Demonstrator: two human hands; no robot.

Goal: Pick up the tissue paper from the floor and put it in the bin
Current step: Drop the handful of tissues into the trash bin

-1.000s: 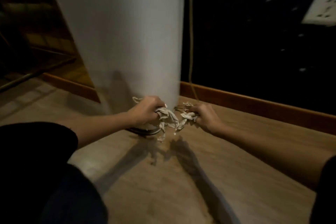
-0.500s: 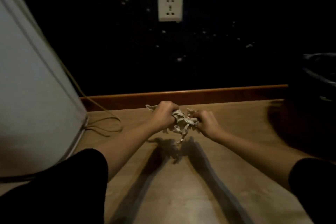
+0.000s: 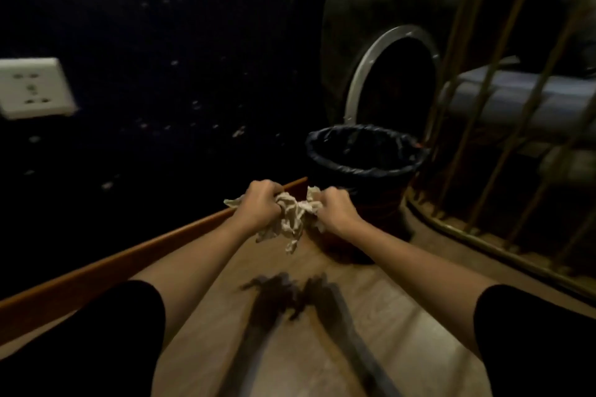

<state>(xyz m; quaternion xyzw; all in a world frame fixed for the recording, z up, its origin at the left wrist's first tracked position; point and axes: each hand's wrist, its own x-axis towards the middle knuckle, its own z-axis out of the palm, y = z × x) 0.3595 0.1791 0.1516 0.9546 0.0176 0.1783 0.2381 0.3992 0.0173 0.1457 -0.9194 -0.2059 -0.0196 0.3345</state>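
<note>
Right, the tissue paper (image 3: 294, 215) is up off the floor, a crumpled pale wad stretched between two fists, loose shreds dangling below it toward six o'clock. Left hand (image 3: 260, 206) is clenched tight on the wad's nine o'clock end, with a scrap poking out past the knuckles. Right hand (image 3: 336, 209) is clenched on the three o'clock end, knuckles up. Both forearms are stretched out, black sleeves (image 3: 125, 329) at the elbows.

Just beyond the hands, at about one o'clock from the wad, stands the bin (image 3: 362, 167), upright, lined with a dark bag rolled over its rim. The tissue is held in front of the bin's near wall, below rim height, and not inside it.

Under the hands lies the wooden floor (image 3: 403, 332), with their blurred shadows at six o'clock. A wooden skirting board (image 3: 135, 251) runs along the dark wall from seven o'clock up toward the bin. A white wall socket (image 3: 32, 87) sits at ten o'clock. Behind the bin, at one o'clock, is a round metal-rimmed opening (image 3: 392, 74), and a metal rack (image 3: 493, 100) fills the three o'clock side.
</note>
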